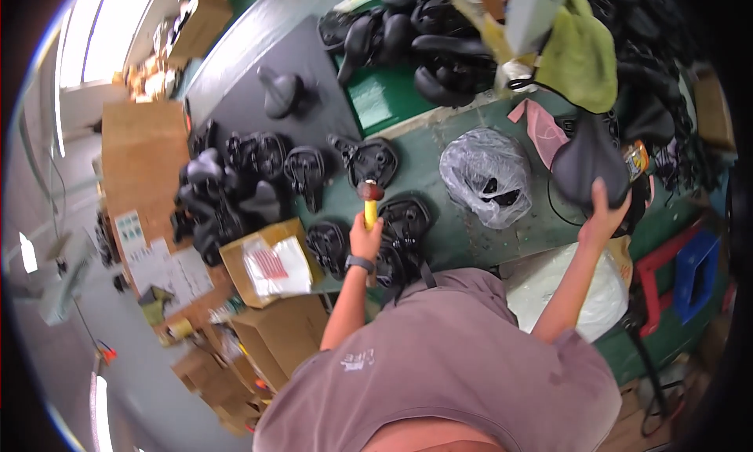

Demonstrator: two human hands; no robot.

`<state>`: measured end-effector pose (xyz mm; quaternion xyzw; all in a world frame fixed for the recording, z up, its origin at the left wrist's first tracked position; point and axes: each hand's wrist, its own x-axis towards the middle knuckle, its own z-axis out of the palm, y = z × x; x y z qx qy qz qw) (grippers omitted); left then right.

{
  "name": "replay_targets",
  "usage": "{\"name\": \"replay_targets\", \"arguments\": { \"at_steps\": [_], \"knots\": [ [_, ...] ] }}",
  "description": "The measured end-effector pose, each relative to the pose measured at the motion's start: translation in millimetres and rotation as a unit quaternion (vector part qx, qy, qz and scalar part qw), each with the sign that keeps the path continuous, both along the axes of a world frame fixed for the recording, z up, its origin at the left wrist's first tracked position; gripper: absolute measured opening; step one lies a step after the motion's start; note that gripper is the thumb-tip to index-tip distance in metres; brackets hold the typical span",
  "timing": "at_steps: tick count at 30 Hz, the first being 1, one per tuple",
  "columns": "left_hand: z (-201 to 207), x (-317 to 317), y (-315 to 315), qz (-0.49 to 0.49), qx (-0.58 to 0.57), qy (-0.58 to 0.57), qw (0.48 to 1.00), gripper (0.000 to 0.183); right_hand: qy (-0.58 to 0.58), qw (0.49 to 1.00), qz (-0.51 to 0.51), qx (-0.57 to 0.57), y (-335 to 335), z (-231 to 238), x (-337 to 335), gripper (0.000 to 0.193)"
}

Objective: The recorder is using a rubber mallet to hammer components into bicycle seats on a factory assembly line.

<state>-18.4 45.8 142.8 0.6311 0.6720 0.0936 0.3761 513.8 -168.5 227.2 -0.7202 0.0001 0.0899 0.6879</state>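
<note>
Matte black saddle (587, 168) lies between 2 and 3 o'clock in the view, smooth top facing up, narrow nose toward 12, broad rear toward 6; cannot tell whether it touches the bench (427, 187). Right hand (605, 219) grips the rear edge, thumb on top, other fingers hidden; forearm angles toward 1 o'clock. Left hand (365, 238), near centre, is closed around the yellow handle of a hammer (370, 207), dark red head toward 12; forearm also angles toward 1.
</note>
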Motion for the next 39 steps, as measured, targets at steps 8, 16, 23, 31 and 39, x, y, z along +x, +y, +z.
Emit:
{"name": "replay_targets", "arguments": {
  "at_steps": [8, 16, 23, 31, 39],
  "knots": [
    [6.6, -97.7, -25.1, 0.086, -0.007, -0.154, 0.984, 0.035, -0.166, 0.903, 0.379, -0.112, 82.4, 22.1, -262.6, 0.098],
    [9.8, -133.1, -21.8, 0.161, -0.031, -0.29, 0.943, 0.029, -0.488, 0.7, 0.452, -0.259, 240.4, -123.8, -325.7, 0.115],
    [19.9, -148.6, -9.2, 0.266, -0.082, -0.524, 0.805, 0.035, -0.531, 0.586, 0.564, -0.237, 196.8, -144.3, -332.5, 0.1],
    [52.2, -65.8, 9.7, 0.117, -0.106, -0.535, 0.83, 0.04, -0.415, 0.645, 0.612, -0.191, 186.2, -60.9, -334.2, 0.069],
    [63.3, 65.0, 46.0, -0.141, 0.155, -0.282, 0.936, 0.032, 0.222, 0.884, 0.383, -0.151, 50.2, 25.6, -309.2, 0.045]
  ]
}}
